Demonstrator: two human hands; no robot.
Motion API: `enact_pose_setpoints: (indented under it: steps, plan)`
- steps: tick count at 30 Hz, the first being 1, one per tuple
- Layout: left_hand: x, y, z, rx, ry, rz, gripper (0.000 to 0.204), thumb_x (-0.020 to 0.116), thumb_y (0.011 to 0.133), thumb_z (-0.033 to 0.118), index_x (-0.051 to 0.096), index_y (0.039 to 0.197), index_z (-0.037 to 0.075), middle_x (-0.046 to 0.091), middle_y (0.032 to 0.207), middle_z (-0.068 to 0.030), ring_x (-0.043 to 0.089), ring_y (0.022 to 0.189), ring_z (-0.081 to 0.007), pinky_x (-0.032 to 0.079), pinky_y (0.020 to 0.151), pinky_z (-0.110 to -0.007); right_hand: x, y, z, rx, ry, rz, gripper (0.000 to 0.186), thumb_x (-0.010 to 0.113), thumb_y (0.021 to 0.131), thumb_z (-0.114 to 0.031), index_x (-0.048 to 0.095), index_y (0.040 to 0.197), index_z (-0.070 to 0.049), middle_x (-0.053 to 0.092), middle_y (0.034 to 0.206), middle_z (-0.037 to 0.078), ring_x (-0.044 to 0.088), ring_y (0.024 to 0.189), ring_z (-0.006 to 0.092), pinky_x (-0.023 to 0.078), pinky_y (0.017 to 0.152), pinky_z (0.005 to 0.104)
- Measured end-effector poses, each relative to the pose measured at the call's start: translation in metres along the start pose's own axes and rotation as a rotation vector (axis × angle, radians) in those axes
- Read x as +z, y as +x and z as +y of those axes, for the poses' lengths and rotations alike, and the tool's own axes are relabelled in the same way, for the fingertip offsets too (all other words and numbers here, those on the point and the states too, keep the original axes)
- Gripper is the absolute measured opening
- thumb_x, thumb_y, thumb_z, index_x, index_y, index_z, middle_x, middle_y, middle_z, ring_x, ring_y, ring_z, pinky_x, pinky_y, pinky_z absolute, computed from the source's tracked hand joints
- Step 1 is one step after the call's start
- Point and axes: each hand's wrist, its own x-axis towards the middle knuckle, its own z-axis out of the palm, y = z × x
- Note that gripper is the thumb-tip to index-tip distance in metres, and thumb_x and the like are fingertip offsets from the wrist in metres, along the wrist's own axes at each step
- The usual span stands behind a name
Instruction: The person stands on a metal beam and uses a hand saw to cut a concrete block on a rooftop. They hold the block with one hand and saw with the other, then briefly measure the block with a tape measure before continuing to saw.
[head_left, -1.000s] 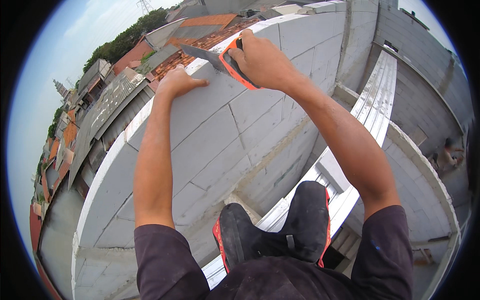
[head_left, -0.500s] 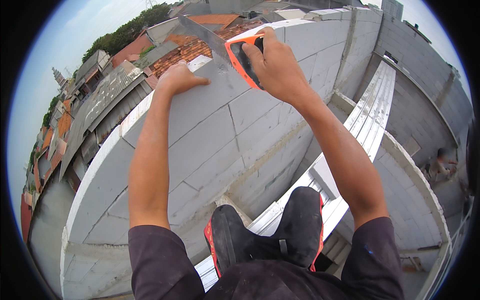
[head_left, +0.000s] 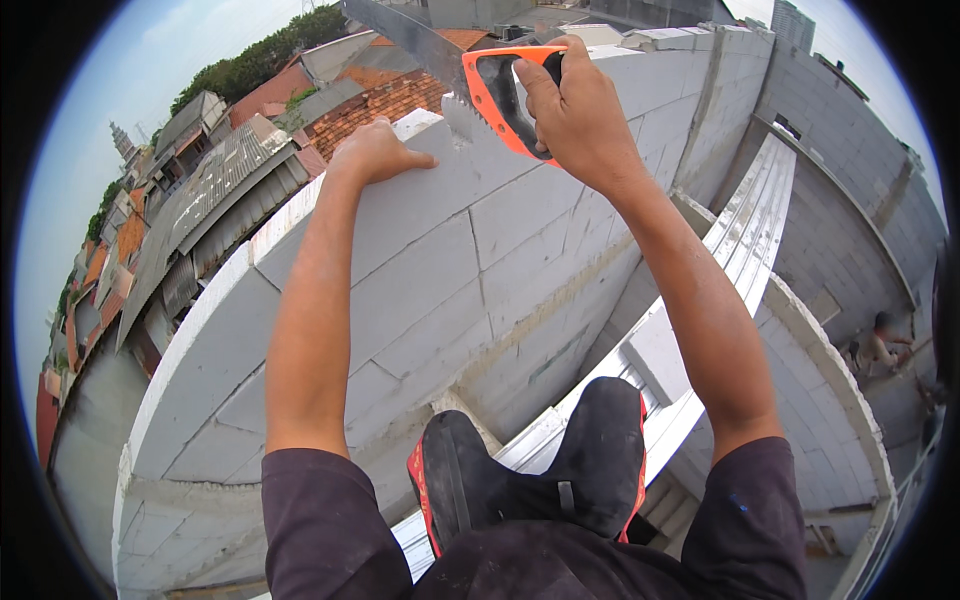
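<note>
My right hand (head_left: 585,125) is closed round the orange and black handle of a hand saw (head_left: 495,100). Its grey blade slants up and away to the left, above a notch (head_left: 460,125) in the top edge of the white block wall (head_left: 400,260), with white crumbs or dust there. My left hand (head_left: 375,155) grips that wall's top edge just left of the notch, thumb lying along the near face, fingers over the top.
Below me lie long pale metal planks (head_left: 750,210) and a loose block (head_left: 655,355). A curved half-built wall (head_left: 820,390) is at the right, with a person (head_left: 880,345) beyond. Tiled and corrugated roofs (head_left: 220,180) spread out past the wall at the left.
The saw has moved up in my right hand, its blade lifting from the block and showing the notch. My left hand stays on the wall's edge; the view has shifted slightly.
</note>
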Motion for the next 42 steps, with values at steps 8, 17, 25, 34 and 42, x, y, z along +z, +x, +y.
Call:
enact_pose_setpoints:
  steps: [8,17,25,34,42]
  plan:
    - [0.007,0.0,-0.006,-0.008,0.04,0.067,0.111,0.084,0.065,0.068,0.057,0.136,-0.013,0.069,0.13,-0.0264,0.068,0.122,-0.0349,0.054,0.103,-0.044,0.005,0.009,0.003,0.077,0.082,-0.078,0.045,0.055,0.105,-0.031,0.05,0.118,0.011,0.072,0.089,0.027,0.072,0.084,0.0419,0.056,0.077,0.0496]
    - [0.004,0.002,-0.004,0.021,-0.006,0.049,0.108,0.083,0.065,0.067,0.059,0.133,-0.012,0.07,0.128,-0.0275,0.069,0.121,-0.0364,0.055,0.101,-0.045,0.0,0.013,0.021,0.167,0.128,-0.217,0.04,0.056,0.104,-0.027,0.053,0.115,0.012,0.069,0.079,0.019,0.071,0.069,0.0289,0.056,0.065,0.043]
    - [0.007,0.005,-0.004,0.028,-0.042,0.004,0.108,0.084,0.064,0.067,0.059,0.13,-0.016,0.071,0.122,-0.0304,0.071,0.115,-0.0373,0.055,0.098,-0.043,0.019,0.0,0.046,0.083,0.103,-0.043,0.039,0.055,0.104,-0.029,0.055,0.105,0.01,0.068,0.076,0.02,0.071,0.069,0.0303,0.056,0.065,0.0419]
    - [0.002,0.003,-0.013,0.033,-0.052,-0.016,0.113,0.084,0.064,0.067,0.056,0.134,-0.018,0.07,0.122,-0.0325,0.071,0.114,-0.038,0.056,0.097,-0.043,0.0,0.0,0.007,0.067,0.265,0.094,0.034,0.057,0.105,-0.028,0.053,0.106,0.006,0.061,0.077,0.011,0.061,0.062,0.0184,0.053,0.059,0.036]
    - [0.006,0.007,0.01,0.024,-0.019,0.038,0.104,0.083,0.068,0.065,0.058,0.128,-0.016,0.071,0.12,-0.0326,0.072,0.113,-0.0392,0.055,0.098,-0.046,-0.001,-0.01,0.025,0.163,0.178,-0.085,0.043,0.056,0.102,-0.028,0.049,0.115,0.012,0.071,0.089,0.027,0.073,0.083,0.0396,0.056,0.076,0.0503]
